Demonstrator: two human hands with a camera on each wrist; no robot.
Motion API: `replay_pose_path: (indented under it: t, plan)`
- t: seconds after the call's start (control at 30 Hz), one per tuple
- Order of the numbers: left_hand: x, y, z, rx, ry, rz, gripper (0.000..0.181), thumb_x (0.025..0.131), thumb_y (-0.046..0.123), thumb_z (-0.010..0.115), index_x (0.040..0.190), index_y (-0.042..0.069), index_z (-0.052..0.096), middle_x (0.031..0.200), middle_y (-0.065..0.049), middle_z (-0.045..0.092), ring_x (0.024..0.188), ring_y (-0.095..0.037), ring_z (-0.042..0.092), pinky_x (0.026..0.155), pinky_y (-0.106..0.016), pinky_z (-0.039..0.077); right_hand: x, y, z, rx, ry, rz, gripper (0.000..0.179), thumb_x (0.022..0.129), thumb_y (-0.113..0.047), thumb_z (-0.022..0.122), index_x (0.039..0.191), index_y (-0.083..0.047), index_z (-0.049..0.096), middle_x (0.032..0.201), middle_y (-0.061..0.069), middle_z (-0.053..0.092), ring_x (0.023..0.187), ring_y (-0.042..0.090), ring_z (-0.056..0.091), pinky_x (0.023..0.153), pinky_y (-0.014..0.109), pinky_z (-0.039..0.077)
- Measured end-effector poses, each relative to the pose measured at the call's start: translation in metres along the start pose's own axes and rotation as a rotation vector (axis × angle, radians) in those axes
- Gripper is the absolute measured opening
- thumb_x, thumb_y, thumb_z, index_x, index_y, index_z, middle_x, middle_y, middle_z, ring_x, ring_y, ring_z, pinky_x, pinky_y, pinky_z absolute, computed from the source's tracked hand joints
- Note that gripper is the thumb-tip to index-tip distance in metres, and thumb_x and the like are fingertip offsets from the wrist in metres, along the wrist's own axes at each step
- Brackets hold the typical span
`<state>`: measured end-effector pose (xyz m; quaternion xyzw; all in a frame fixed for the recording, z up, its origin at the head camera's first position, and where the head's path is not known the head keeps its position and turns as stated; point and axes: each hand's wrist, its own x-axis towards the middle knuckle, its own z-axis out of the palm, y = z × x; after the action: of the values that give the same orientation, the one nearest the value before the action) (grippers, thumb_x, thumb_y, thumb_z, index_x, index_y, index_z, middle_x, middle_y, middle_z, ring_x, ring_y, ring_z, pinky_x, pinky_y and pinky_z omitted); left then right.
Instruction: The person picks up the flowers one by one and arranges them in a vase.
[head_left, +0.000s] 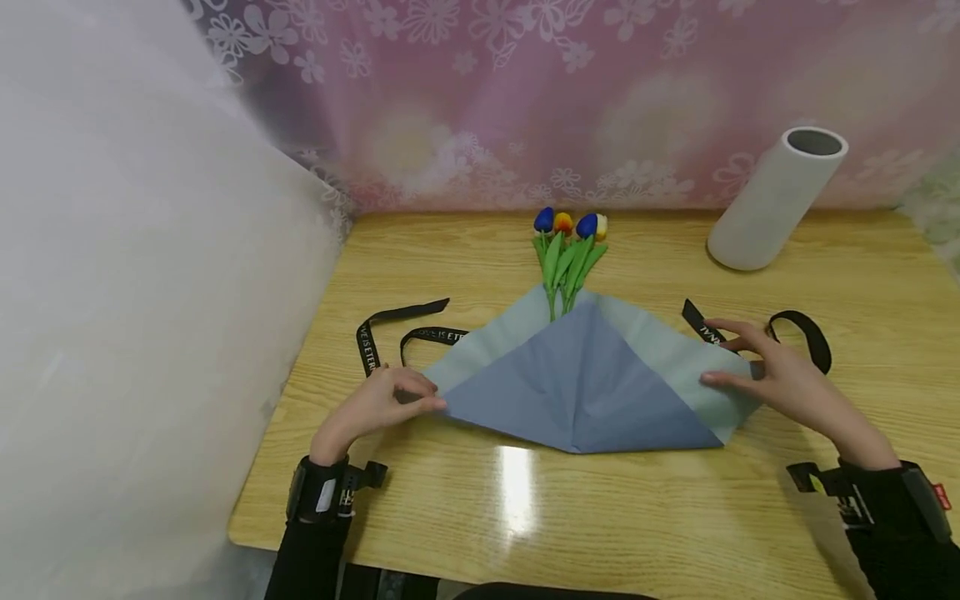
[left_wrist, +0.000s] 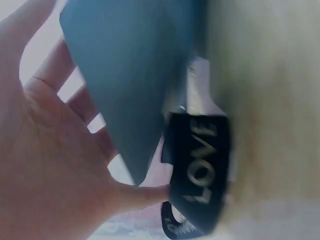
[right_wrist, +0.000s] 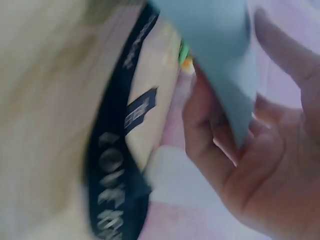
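Note:
Blue wrapping paper (head_left: 525, 383), paler on its inner side, lies folded around the stems of several artificial tulips (head_left: 570, 250) with blue, orange and white heads. My left hand (head_left: 378, 408) pinches the paper's left corner between thumb and fingers. At the right side, my right hand (head_left: 795, 383) holds the paper with the thumb in front and the fingers behind its edge; the right wrist view shows the paper (right_wrist: 220, 60) between them. A black lettered ribbon (head_left: 405, 313) runs behind the paper, its ends showing at both sides. The paper hides the lower stems.
A white cylindrical vase (head_left: 772, 204) stands at the back right of the wooden table (head_left: 637, 508). Behind the table hangs a pink floral curtain (head_left: 525, 108). White sheeting (head_left: 150, 292) borders the left side. The ribbon's looped right end (head_left: 806, 333) lies beside my right hand.

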<state>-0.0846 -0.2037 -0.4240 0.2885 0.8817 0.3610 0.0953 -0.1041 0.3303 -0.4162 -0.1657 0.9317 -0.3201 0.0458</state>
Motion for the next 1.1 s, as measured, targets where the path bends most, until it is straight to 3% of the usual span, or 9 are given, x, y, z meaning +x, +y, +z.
replay_pose_path:
  t: [0.1, 0.23, 0.43, 0.53, 0.67, 0.73, 0.83, 0.97, 1.1]
  plan:
    - [-0.007, -0.001, 0.009, 0.034, -0.036, 0.011, 0.011, 0.093, 0.026, 0.076, 0.084, 0.022, 0.082, 0.089, 0.011, 0.074, 0.086, -0.011, 0.069, 0.086, -0.037, 0.054, -0.016, 0.015, -0.002, 0.053, -0.012, -0.016, 0.08, 0.09, -0.013, 0.079, 0.157, -0.012, 0.035, 0.125, 0.011, 0.064, 0.107, 0.027, 0.068, 0.072, 0.026, 0.052]
    - [-0.015, 0.008, 0.019, 0.171, -0.05, -0.105, 0.015, 0.089, 0.032, 0.08, 0.075, 0.027, 0.076, 0.08, 0.017, 0.066, 0.078, -0.01, 0.059, 0.084, -0.044, 0.046, -0.031, 0.029, 0.005, 0.097, -0.013, -0.027, 0.077, 0.089, -0.008, 0.078, 0.155, -0.009, 0.038, 0.121, -0.003, 0.061, 0.09, -0.009, 0.058, 0.064, 0.016, 0.044]
    - [-0.01, 0.039, 0.028, 0.394, 0.036, -0.268, 0.022, 0.081, 0.031, 0.087, 0.086, 0.019, 0.069, 0.094, 0.0, 0.065, 0.102, -0.032, 0.062, 0.101, -0.076, 0.033, -0.04, 0.018, 0.007, -0.117, 0.08, -0.028, 0.061, 0.092, -0.017, 0.077, 0.143, 0.001, 0.05, 0.131, 0.032, 0.053, 0.081, 0.029, 0.062, 0.059, 0.035, 0.046]
    - [0.001, 0.058, 0.035, 0.486, 0.232, -0.183, 0.034, 0.084, 0.026, 0.085, 0.108, 0.011, 0.067, 0.114, -0.011, 0.063, 0.111, -0.038, 0.06, 0.104, -0.067, 0.039, -0.038, -0.015, 0.003, -0.225, 0.3, -0.135, 0.056, 0.102, -0.041, 0.061, 0.139, 0.001, 0.055, 0.132, 0.033, 0.051, 0.098, 0.049, 0.057, 0.076, 0.055, 0.049]
    - [0.025, 0.087, 0.051, 0.494, 0.378, 0.121, 0.032, 0.094, 0.017, 0.075, 0.123, 0.007, 0.065, 0.137, -0.016, 0.057, 0.125, -0.034, 0.056, 0.111, -0.052, 0.042, -0.027, -0.073, 0.009, -0.214, 0.507, -0.447, 0.065, 0.104, -0.058, 0.044, 0.134, -0.004, 0.064, 0.138, 0.026, 0.055, 0.125, 0.044, 0.051, 0.112, 0.051, 0.036]
    - [0.039, 0.1, 0.061, 0.493, 0.301, 0.25, 0.027, 0.098, 0.016, 0.07, 0.124, 0.01, 0.066, 0.145, -0.013, 0.053, 0.135, -0.031, 0.05, 0.116, -0.048, 0.037, -0.02, -0.097, 0.019, -0.196, 0.455, -0.591, 0.056, 0.105, -0.053, 0.046, 0.134, -0.009, 0.066, 0.143, 0.019, 0.055, 0.135, 0.037, 0.048, 0.118, 0.038, 0.031]
    - [0.062, 0.113, 0.075, 0.583, 0.094, 0.328, 0.029, 0.104, 0.02, 0.061, 0.132, 0.014, 0.066, 0.153, -0.01, 0.048, 0.147, -0.028, 0.038, 0.121, -0.047, 0.029, -0.011, -0.115, 0.039, -0.23, 0.287, -0.723, 0.051, 0.108, -0.051, 0.041, 0.136, -0.016, 0.065, 0.149, 0.01, 0.053, 0.143, 0.028, 0.043, 0.119, 0.034, 0.03]
    - [0.084, 0.116, 0.084, 0.762, -0.146, 0.267, 0.036, 0.107, 0.019, 0.055, 0.143, 0.02, 0.06, 0.159, -0.005, 0.042, 0.152, -0.024, 0.029, 0.122, -0.048, 0.028, 0.002, -0.113, 0.063, -0.276, 0.09, -0.734, 0.044, 0.105, -0.044, 0.053, 0.142, -0.021, 0.06, 0.153, 0.006, 0.049, 0.143, 0.027, 0.044, 0.108, 0.045, 0.043]
    - [0.083, 0.108, 0.086, 0.786, -0.268, 0.131, 0.045, 0.107, 0.018, 0.054, 0.151, 0.025, 0.05, 0.163, -0.003, 0.036, 0.151, -0.024, 0.03, 0.119, -0.05, 0.033, 0.008, -0.1, 0.077, -0.284, -0.019, -0.677, 0.062, 0.089, -0.025, 0.08, 0.146, -0.019, 0.056, 0.155, 0.008, 0.046, 0.143, 0.033, 0.043, 0.105, 0.054, 0.045]
